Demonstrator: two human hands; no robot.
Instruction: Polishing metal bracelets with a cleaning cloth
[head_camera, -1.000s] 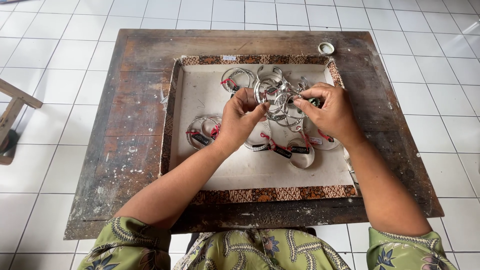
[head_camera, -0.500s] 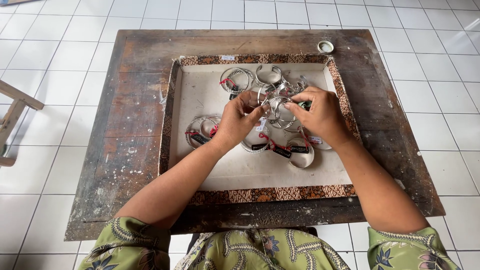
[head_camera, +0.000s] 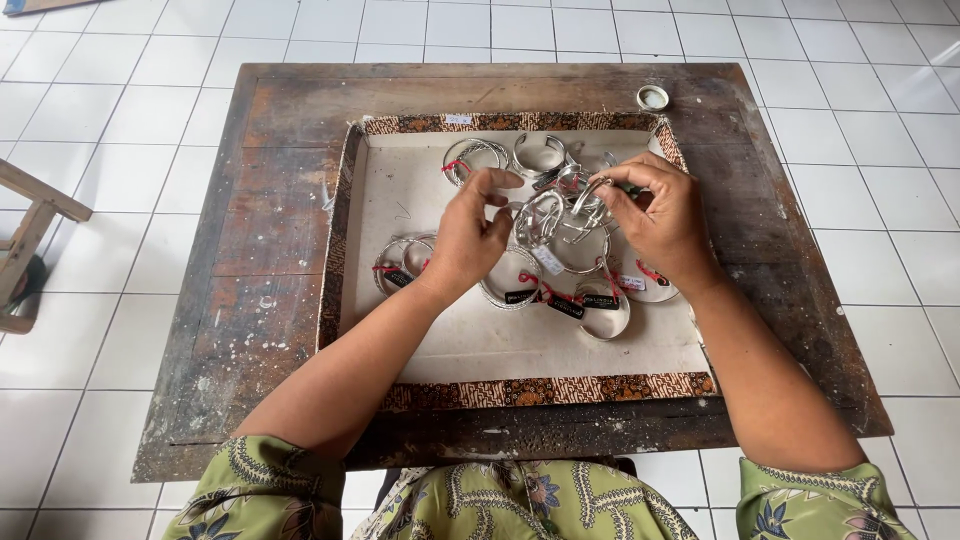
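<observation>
Holding a cluster of silver bangles above the middle of a shallow tray, a person works with both hands over a worn wooden surface. The right hand pinches one open silver cuff at the top of the cluster, thumb and forefinger closed on its rim. The left hand meets the cluster from the other side, its fingers curled over and closed on a neighbouring ring. Beneath the lifted pieces, more bangles with red ties and small dark tags lie on the tray's pale lining, touching and overlapping one another. A pair of tagged bangles rests just beside the left wrist, apart from the main heap. Two more silver cuffs sit near the tray's far edge. The tray is bordered by a band of brown patterned cloth, clearest along the near side. A small round metal cap stands alone on the surface beyond the tray's far right corner. The surface itself is scuffed and spotted with pale paint, and it sits on a floor of white tiles. Green patterned sleeves show at the bottom of the frame, and part of a wooden frame juts in at the left edge.
</observation>
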